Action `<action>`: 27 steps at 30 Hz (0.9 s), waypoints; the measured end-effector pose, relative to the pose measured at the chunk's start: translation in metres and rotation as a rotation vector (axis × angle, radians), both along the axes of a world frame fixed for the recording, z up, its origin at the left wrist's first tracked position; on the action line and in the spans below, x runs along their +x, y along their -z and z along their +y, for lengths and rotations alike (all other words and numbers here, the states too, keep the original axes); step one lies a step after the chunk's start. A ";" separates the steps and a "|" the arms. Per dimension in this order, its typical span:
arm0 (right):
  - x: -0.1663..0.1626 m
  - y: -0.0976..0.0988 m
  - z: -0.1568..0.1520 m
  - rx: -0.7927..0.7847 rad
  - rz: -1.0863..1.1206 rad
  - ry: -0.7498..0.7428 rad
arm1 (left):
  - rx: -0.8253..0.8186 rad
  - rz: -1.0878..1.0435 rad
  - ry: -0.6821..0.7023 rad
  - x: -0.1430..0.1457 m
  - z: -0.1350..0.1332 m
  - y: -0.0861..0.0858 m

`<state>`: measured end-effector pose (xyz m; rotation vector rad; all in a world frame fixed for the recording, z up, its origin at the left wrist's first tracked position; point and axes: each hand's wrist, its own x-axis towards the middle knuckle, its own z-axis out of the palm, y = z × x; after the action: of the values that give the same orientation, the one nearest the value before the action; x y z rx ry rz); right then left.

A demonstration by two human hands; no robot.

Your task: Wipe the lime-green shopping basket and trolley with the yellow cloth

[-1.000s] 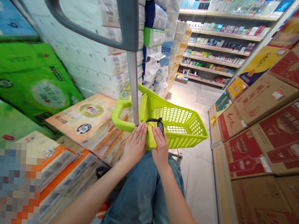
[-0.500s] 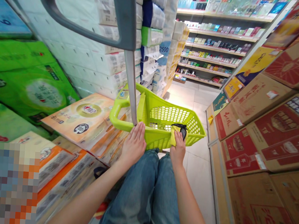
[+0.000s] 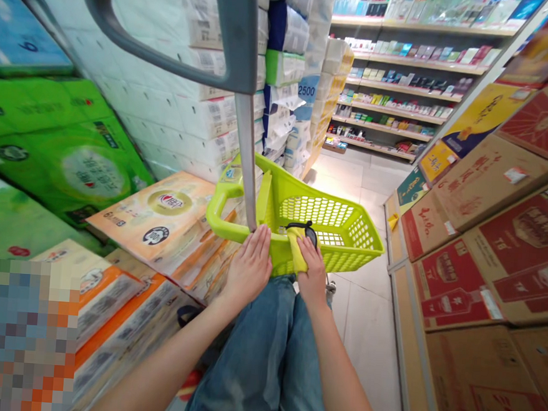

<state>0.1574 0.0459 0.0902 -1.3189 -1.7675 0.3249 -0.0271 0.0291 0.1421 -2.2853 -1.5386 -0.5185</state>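
A lime-green plastic shopping basket (image 3: 342, 232) stands on the floor in front of my knees, with a tall grey pull handle (image 3: 244, 97) rising toward the camera. My left hand (image 3: 248, 263) lies flat with fingers stretched on the basket's near rim, at the foot of the handle pole. My right hand (image 3: 313, 272) presses a folded yellow cloth (image 3: 295, 248) with a black edge against the near rim, fingers closed over it. I am crouched, and my blue jeans (image 3: 263, 361) fill the lower middle.
Stacked tissue and paper packs (image 3: 118, 157) line the left side of the aisle. Brown and red cardboard cartons (image 3: 496, 246) are piled along the right. Shelves of small goods (image 3: 394, 95) close the far end. Pale floor tiles (image 3: 365, 312) run between.
My right hand slid the yellow cloth from the basket's right part of the rim back leftward toward the middle. The left hand stayed at the pole's foot.
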 end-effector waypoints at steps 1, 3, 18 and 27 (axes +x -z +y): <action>0.013 0.007 0.001 -0.001 -0.004 0.044 | 0.001 -0.001 -0.002 0.000 0.000 0.000; 0.037 0.020 0.003 -0.005 -0.008 0.126 | 0.001 0.000 -0.006 0.001 0.000 0.001; -0.056 -0.025 -0.003 0.071 0.027 -0.041 | 0.001 -0.006 0.023 -0.001 -0.001 0.001; 0.018 0.009 0.002 0.001 -0.073 0.092 | 0.022 -0.034 0.002 0.003 0.000 0.001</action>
<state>0.1754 0.0481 0.0815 -1.4223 -1.7603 0.2270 -0.0244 0.0288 0.1410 -2.2729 -1.5392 -0.5746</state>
